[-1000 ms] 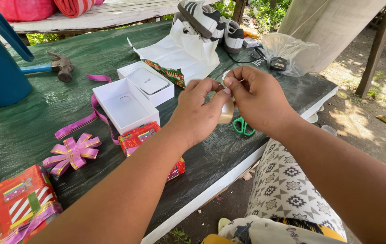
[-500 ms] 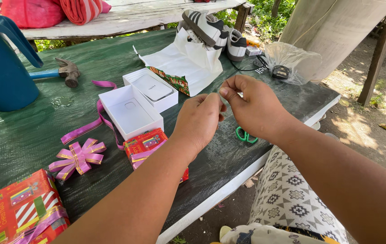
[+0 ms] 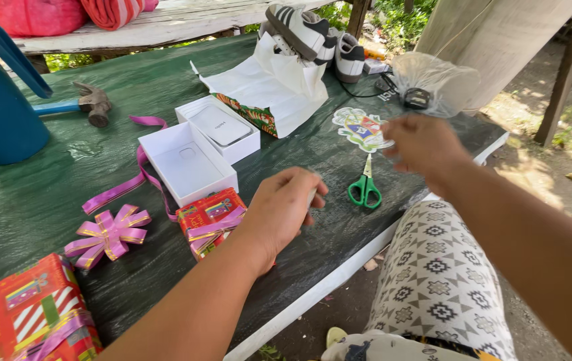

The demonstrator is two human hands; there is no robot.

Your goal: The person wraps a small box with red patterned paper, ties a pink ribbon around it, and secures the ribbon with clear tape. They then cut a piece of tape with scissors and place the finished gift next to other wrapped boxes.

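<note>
The left hand (image 3: 284,212) hovers curled, maybe pinching something small; I cannot tell. Just right of it lie the green scissors (image 3: 365,187), handles near, blades pointing far. The right hand (image 3: 422,144), fingers loosely together, hangs beyond them.

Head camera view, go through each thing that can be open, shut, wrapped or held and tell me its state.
Left hand: curled, pinching something small I cannot make out.
Right hand: raised over the table, fingers together, blurred.
Green scissors: shut, lying flat.
White box: open, empty.
Box lid: off, beside the box.
Small red gift: wrapped, ribbon tied.
Large red gift: wrapped.
Purple bow: loose on the table.
</note>
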